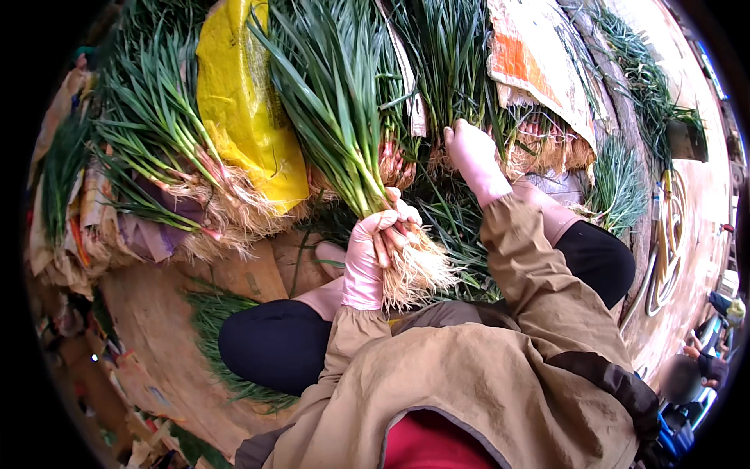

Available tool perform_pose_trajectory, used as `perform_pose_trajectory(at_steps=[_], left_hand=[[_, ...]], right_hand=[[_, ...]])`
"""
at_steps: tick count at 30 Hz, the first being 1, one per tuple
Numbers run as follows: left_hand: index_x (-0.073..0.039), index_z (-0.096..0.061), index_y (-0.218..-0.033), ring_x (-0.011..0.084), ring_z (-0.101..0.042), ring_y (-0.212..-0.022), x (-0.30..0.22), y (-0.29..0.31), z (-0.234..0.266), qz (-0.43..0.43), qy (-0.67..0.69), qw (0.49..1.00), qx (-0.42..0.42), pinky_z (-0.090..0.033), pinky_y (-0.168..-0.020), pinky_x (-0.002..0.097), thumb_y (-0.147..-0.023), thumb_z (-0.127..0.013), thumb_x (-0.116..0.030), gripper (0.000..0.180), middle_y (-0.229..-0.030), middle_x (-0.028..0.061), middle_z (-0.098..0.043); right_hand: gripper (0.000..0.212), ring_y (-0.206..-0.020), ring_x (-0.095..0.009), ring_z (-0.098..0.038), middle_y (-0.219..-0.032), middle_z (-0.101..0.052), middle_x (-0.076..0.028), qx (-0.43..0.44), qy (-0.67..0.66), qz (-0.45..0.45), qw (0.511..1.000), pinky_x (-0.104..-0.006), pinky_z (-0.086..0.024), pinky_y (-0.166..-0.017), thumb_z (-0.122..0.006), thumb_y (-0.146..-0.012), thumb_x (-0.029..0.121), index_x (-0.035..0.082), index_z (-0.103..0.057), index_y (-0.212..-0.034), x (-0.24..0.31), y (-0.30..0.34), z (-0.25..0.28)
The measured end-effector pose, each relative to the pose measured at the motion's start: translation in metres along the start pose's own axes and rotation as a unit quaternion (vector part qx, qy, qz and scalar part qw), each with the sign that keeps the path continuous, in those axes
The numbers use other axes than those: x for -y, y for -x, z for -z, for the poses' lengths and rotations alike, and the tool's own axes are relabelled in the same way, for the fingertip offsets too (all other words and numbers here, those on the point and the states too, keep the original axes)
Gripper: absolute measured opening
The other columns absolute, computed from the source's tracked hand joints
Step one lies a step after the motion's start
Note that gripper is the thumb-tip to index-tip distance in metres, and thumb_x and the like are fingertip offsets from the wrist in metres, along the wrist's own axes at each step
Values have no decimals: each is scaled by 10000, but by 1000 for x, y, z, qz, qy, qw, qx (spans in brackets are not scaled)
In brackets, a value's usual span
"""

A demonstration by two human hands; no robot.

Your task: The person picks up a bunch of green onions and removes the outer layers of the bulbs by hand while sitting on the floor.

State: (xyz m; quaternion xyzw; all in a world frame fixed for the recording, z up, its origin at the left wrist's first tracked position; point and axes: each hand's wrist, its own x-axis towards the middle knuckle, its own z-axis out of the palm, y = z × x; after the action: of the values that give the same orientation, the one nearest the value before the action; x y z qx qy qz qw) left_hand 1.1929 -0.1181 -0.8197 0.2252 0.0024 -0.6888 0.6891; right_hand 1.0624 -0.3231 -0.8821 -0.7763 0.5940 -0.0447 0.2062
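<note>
My left hand is closed round a thick bunch of green garlic. Its long flat leaves fan up and away from me, and its pale roots hang below my fingers toward my lap. My right hand reaches forward to another heap of green garlic. Its fingers are curled together at the stems there; what lies between them is hidden. Both hands look covered by thin pinkish gloves.
A yellow woven sack lies between the left heap of green garlic and the bunch. An orange and white sack covers plants at the right. Loose leaves lie beside my left knee. A coiled hose rests at far right, and a person sits beyond.
</note>
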Motion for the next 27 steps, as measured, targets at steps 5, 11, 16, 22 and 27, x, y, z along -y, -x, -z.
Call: perform_pose_trajectory(at_steps=[5,11,16,22,27], left_hand=[[-32,-507,-1070,240,-563,-880,5,-2,13,32,58,997,-28,-446,-844,357,-789,-562,-32,286,-836,88,-570],[-5,-533,-1130,272,-598,-1002,5,-5,0,23,11,996,-86,-491,-826,309,-839,-499,-3,293,-1197,200,-591],[-1,-527,-1153,296,-564,-1146,4,-5,-1,44,8,997,-64,-468,-973,391,-846,-477,0,311,-1235,196,-572],[28,-537,-1120,198,-634,-728,1,-4,23,38,-143,984,-104,-527,-752,305,-865,-513,-67,273,-819,150,-646],[3,-593,-1060,130,-582,-559,8,-7,2,33,-197,969,-146,-461,-506,209,-846,-572,-77,229,-839,103,-660]], right_hand=[[400,-709,-218,-638,-771,-660,-127,101,-171,-85,976,-372,-513,-700,-619,-872,402,6,-668,-900,4,-15,13],[335,-869,-121,-606,-978,-676,-6,208,-494,-61,842,-271,-465,-800,-607,-912,357,89,-651,-1108,-35,15,-3],[319,-868,-116,-573,-935,-603,-12,277,-654,-68,700,-284,-458,-798,-596,-917,224,58,-560,-1187,-53,28,-12],[302,-914,-124,-584,-981,-630,-26,334,-562,43,755,-283,-462,-852,-633,-889,166,36,-608,-1160,12,66,37],[334,-850,-87,-550,-941,-601,14,275,-599,-9,752,-247,-455,-777,-617,-924,280,28,-599,-1143,39,81,17]])
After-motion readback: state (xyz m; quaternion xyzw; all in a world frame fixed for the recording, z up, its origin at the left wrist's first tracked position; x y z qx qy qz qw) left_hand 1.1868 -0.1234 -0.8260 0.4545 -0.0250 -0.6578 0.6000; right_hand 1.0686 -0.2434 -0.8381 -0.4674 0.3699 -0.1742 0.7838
